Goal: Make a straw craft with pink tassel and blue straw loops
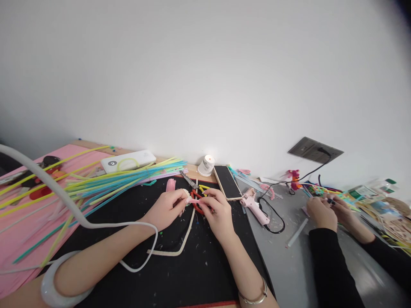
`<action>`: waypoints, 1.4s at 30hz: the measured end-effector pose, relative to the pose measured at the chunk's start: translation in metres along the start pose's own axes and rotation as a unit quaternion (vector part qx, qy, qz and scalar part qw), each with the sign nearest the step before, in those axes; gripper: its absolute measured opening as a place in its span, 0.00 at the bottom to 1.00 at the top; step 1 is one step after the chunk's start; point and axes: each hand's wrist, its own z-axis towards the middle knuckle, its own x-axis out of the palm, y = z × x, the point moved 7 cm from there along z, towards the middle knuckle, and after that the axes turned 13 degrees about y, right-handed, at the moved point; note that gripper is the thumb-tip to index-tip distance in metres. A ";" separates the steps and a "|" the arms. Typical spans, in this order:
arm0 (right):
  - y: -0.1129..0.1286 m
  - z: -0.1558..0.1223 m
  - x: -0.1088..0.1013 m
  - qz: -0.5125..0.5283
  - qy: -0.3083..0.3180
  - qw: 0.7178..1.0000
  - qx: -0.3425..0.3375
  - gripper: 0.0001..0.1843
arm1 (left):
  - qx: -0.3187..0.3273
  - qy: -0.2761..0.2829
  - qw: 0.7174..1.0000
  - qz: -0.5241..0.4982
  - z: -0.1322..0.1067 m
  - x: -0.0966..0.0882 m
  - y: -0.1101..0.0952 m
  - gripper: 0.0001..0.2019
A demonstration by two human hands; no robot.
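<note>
Head: both hands (pixel 166 210) (pixel 219 214) pinch slim pink strip (pixel 194 200).

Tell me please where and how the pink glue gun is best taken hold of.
Probably by the handle, from the near side: the pink glue gun lies on its side, handle slanting toward the camera, while the black cord loops to its right.

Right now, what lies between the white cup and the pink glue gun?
In the head view, a phone lies between the cup and glue gun.
</note>
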 end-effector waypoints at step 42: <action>-0.025 -0.003 0.001 0.174 -0.004 0.977 0.126 0.06 | -0.005 0.000 1.000 0.024 0.000 -0.001 -0.005 0.15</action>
